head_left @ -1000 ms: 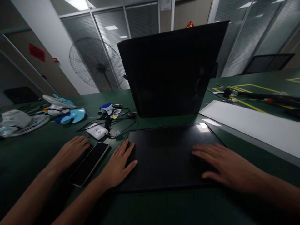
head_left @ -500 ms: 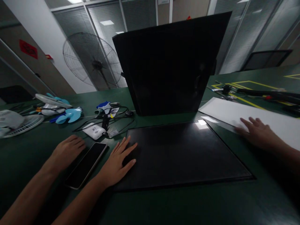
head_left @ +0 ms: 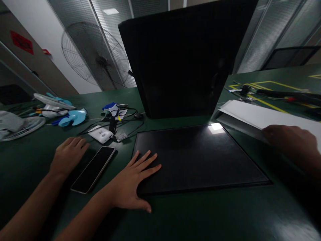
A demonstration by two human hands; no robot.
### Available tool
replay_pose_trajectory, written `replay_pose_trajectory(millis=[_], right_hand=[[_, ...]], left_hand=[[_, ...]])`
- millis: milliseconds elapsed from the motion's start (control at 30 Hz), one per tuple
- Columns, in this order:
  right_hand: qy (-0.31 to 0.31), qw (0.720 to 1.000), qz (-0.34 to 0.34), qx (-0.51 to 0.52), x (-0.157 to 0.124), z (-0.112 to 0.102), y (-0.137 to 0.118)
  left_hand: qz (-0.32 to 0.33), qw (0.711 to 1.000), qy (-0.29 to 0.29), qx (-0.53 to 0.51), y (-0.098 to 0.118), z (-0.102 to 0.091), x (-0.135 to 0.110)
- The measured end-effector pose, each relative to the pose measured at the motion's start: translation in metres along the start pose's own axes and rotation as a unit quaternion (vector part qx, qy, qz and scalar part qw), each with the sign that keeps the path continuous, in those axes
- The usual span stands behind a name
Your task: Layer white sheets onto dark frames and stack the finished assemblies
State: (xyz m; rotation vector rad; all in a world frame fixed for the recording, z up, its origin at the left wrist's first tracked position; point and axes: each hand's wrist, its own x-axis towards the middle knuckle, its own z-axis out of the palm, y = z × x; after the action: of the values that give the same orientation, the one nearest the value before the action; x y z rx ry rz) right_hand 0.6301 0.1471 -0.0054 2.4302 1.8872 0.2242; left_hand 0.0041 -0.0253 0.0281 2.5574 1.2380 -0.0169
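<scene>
My left hand (head_left: 130,182) lies flat with spread fingers on the near left corner of a flat, glossy black panel (head_left: 198,159), its thumb on the green table. At the right, my right hand (head_left: 293,142) is curled over the near edge of a white sheet (head_left: 273,113). That edge is lifted off the table, and layers show at its left end. Motion blurs the right hand, and its fingertips are partly hidden. A smartphone (head_left: 93,170) with a dark screen lies left of my left hand. Behind the flat panel stands a large black upright panel (head_left: 185,63).
Another person's hand (head_left: 70,152) rests on the table (head_left: 180,221) beside the phone. Further left lie a white device (head_left: 101,134) with cables, blue fan blades (head_left: 72,117) and fan parts. A large fan (head_left: 96,55) stands behind. Black parts (head_left: 278,93) lie at the back right.
My left hand has slid right and nearer on the black panel, its fingers wider apart. My right hand has moved right and closed over the white sheet, whose near edge has risen.
</scene>
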Motion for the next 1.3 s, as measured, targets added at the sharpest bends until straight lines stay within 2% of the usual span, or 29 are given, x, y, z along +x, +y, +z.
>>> replay_pose_trajectory(millis=[167,267,333,400,467,533,600,667,800,900,1000,1133,1233,1300], right_hand=[[0.037,0.998,0.048,0.008,-0.016,-0.019,-0.018],[0.104,0.992,0.075,0.009,-0.036,-0.038,-0.039],[0.162,0.986,0.048,0.004,-0.056,-0.05,-0.055],[0.201,0.979,-0.036,0.0,-0.077,-0.055,-0.071],[0.207,0.961,-0.183,0.018,-0.097,-0.055,-0.086],[0.199,0.915,-0.347,0.048,-0.115,-0.05,-0.103],[0.176,0.861,-0.472,0.065,-0.132,-0.045,-0.124],[0.141,0.832,-0.531,0.076,-0.148,-0.046,-0.147],[0.062,0.803,-0.579,0.124,-0.176,-0.057,-0.178],[0.03,0.806,-0.569,0.16,-0.178,-0.057,-0.178],[0.074,0.852,-0.488,0.173,-0.151,-0.043,-0.161],[0.095,0.926,-0.318,0.177,-0.083,-0.018,-0.118],[0.09,0.953,-0.231,0.175,-0.043,-0.01,-0.081],[0.076,0.961,-0.201,0.176,-0.033,-0.011,-0.065]], left_hand=[[-0.012,0.999,0.023,-0.021,0.009,0.003,0.006],[-0.019,0.999,0.029,-0.025,0.007,0.003,0.008],[-0.025,0.999,0.031,-0.024,0.005,0.003,0.01],[-0.033,0.998,0.038,-0.025,0.001,0.003,0.012],[-0.039,0.998,0.049,-0.029,-0.004,0.002,0.013],[-0.038,0.997,0.059,-0.035,-0.01,0.002,0.012],[-0.033,0.995,0.075,-0.049,-0.016,0.003,0.009],[-0.034,0.99,0.117,-0.078,-0.022,0.006,0.006],[-0.075,0.959,0.24,-0.132,-0.032,0.016,0.001],[-0.154,0.945,0.257,-0.134,-0.035,0.022,0.003],[-0.235,0.939,0.233,-0.099,-0.037,0.027,0.008],[-0.247,0.942,0.222,-0.05,-0.043,0.031,0.01],[-0.247,0.946,0.207,-0.029,-0.045,0.031,0.008],[-0.24,0.95,0.198,-0.022,-0.044,0.028,0.006]])
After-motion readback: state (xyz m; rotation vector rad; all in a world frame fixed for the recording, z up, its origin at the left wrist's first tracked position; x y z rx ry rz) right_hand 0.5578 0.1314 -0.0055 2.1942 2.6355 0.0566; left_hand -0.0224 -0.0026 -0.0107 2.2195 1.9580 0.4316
